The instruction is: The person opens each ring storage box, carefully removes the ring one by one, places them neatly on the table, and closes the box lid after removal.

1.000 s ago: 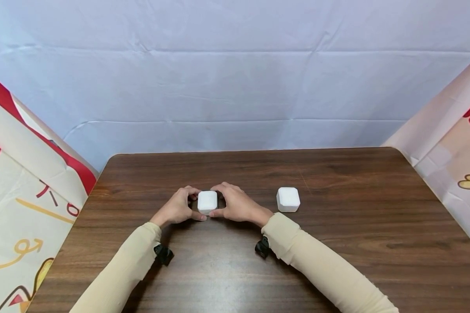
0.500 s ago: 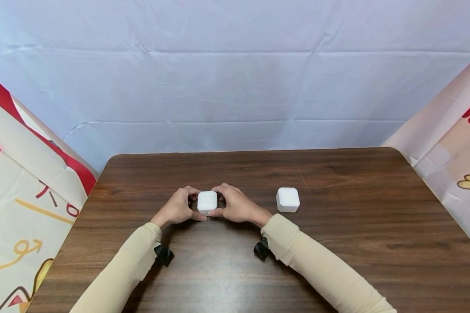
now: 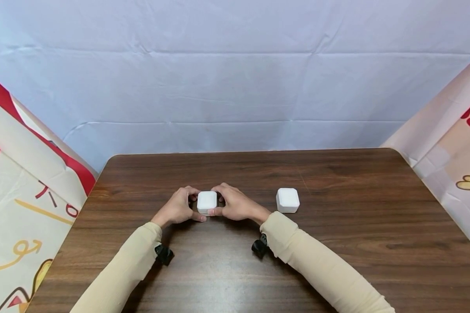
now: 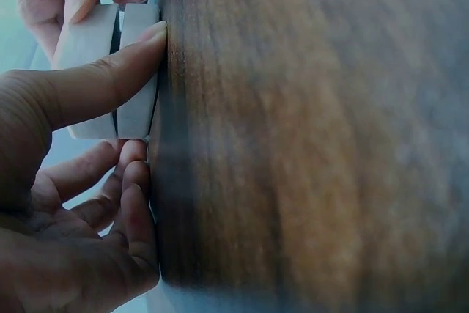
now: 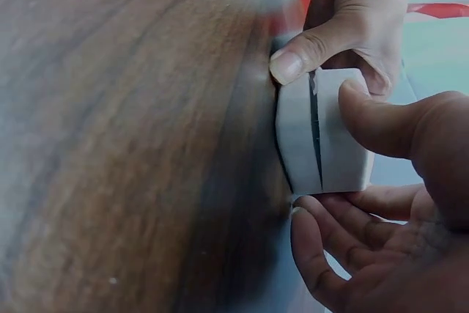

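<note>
A small white box [image 3: 206, 200] with rounded corners is on the wooden table, between my two hands. Its upper part [image 5: 343, 148] and lower part [image 5: 297, 133] are split by a dark gap, wider at one end in the right wrist view. My left hand [image 3: 179, 206] holds the lower part, thumb on the near side and fingers behind. With thumb and fingers my right hand [image 3: 235, 203] pinches the upper part from the right. Some fingertips are hidden behind the box. A second white box [image 3: 287, 200], similar in shape, stands to the right.
The dark brown table [image 3: 337, 243] has rounded far corners. Behind it hangs a pale creased cloth [image 3: 235, 87], with printed cloths [image 3: 31, 208] at the sides. Black wrist cameras [image 3: 164, 254] hang below both sleeves.
The right wrist and sleeve have shifted slightly leftward, and a seam now shows at the front of the held box. The left hand and second box have stayed in place.
</note>
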`<state>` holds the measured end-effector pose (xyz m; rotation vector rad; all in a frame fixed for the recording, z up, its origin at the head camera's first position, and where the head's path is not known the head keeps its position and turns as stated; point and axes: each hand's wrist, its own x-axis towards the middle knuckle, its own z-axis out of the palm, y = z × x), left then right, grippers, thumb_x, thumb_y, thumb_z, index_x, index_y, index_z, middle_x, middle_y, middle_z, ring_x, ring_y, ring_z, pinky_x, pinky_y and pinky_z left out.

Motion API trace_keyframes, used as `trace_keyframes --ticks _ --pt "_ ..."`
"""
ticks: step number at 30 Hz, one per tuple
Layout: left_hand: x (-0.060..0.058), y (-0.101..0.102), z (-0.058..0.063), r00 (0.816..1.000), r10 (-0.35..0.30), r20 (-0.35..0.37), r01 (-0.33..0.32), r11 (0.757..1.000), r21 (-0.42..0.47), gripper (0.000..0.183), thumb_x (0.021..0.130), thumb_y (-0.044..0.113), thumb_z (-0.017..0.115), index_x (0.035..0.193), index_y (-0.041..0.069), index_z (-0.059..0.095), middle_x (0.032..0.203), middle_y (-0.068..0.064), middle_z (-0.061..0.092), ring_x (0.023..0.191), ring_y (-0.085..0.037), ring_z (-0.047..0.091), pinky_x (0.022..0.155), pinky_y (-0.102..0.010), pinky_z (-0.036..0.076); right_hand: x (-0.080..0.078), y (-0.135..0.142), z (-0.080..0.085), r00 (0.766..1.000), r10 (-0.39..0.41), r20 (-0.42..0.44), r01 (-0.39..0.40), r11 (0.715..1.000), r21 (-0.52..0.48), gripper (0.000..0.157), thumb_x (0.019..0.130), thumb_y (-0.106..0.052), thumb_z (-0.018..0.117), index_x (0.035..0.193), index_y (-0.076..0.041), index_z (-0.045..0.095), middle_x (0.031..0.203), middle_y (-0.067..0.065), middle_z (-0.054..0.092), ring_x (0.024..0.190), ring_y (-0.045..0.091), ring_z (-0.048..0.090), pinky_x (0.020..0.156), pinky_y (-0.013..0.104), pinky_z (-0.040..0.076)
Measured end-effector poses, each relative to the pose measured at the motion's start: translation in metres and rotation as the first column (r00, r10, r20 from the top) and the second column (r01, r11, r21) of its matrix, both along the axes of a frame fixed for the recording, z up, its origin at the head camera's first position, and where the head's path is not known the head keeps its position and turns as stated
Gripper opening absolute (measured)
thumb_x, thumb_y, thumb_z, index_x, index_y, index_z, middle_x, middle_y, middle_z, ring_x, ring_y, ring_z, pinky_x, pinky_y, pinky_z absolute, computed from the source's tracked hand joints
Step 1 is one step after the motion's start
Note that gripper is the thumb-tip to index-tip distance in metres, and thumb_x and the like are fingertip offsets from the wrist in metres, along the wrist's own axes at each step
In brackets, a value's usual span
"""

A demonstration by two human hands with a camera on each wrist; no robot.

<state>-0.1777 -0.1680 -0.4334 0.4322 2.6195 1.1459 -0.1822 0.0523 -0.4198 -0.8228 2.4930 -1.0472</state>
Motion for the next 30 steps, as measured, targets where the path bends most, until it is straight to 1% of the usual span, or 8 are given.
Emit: trace_keyframes --ticks 5,8,13,20,24,27,30 --pt "0.0 0.001 0.0 1.0 -0.014 -0.017 0.014 1.0 -0.001 0.059 0.065 0.011 0.097 0.116 -0.003 0.069 0.105 -0.01 0.061 0.099 -0.028 0.056 0.089 -0.044 0.047 -0.003 0.001 0.003 0.999 0.023 0.028 -0.023 1.0 -0.004 0.052 0.093 -0.019 0.077 0.136 0.002 0.056 0.112 0.009 0.056 0.101 0.025 0.058 0.086 0.034 0.049" --pt "0.0 0.001 0.0 1.0 -0.016 -0.022 0.016 1.0 -0.005 0.057 0.065 0.011 0.098 0.113 -0.002 0.069 0.104 -0.01 0.061 0.097 -0.027 0.056 0.088 -0.043 0.047 -0.006 0.002 0.004 0.999 0.037 0.03 -0.037 0.999 -0.005 0.05 0.093 -0.019 0.077 0.134 0.002 0.057 0.112 0.01 0.057 0.101 0.026 0.058 0.086 0.033 0.049" --pt "-0.001 0.001 -0.001 0.999 -0.014 -0.03 0.014 1.0 -0.017 0.056 0.063 0.01 0.098 0.11 0.0 0.07 0.103 -0.009 0.062 0.096 -0.026 0.057 0.087 -0.042 0.047 -0.011 0.003 0.003 0.997 0.048 0.065 -0.046 0.999 -0.023 0.044 0.095 -0.02 0.075 0.131 0.001 0.06 0.111 0.009 0.057 0.103 0.026 0.058 0.089 0.033 0.048" --pt "-0.002 0.001 -0.001 1.0 -0.004 -0.017 0.003 1.0 -0.019 0.055 0.064 0.011 0.098 0.111 0.001 0.07 0.107 -0.01 0.062 0.099 -0.027 0.057 0.089 -0.044 0.048 -0.014 0.005 0.002 0.992 0.05 0.117 -0.044 0.998 -0.052 0.04 0.097 -0.021 0.071 0.129 0.0 0.06 0.11 0.009 0.056 0.102 0.024 0.055 0.088 0.032 0.046" --pt "-0.002 0.001 -0.001 1.0 -0.004 -0.018 0.003 1.0 -0.025 0.055 0.064 0.011 0.098 0.111 0.0 0.07 0.107 -0.01 0.062 0.099 -0.027 0.057 0.089 -0.044 0.048 -0.016 0.006 0.003 0.981 0.043 0.189 -0.027 0.996 -0.088 0.041 0.099 -0.021 0.069 0.132 0.001 0.059 0.112 0.01 0.055 0.099 0.021 0.054 0.085 0.031 0.045" --pt "-0.002 0.001 -0.001 1.0 -0.002 -0.017 0.001 1.0 -0.027 0.056 0.064 0.011 0.098 0.111 0.0 0.07 0.107 -0.01 0.063 0.1 -0.027 0.058 0.09 -0.044 0.048 -0.017 0.006 0.003 0.966 0.043 0.256 -0.009 0.991 -0.133 0.04 0.099 -0.019 0.068 0.132 0.002 0.058 0.113 0.012 0.055 0.098 0.022 0.055 0.082 0.03 0.045" --pt "-0.002 0.001 -0.001 1.0 0.003 -0.013 -0.003 1.0 -0.026 0.057 0.064 0.011 0.098 0.112 -0.001 0.07 0.109 -0.01 0.063 0.1 -0.027 0.058 0.09 -0.045 0.048 -0.019 0.006 0.003 0.951 0.046 0.304 0.005 0.986 -0.165 0.04 0.1 -0.018 0.068 0.131 0.004 0.058 0.112 0.013 0.058 0.096 0.022 0.057 0.08 0.029 0.045"
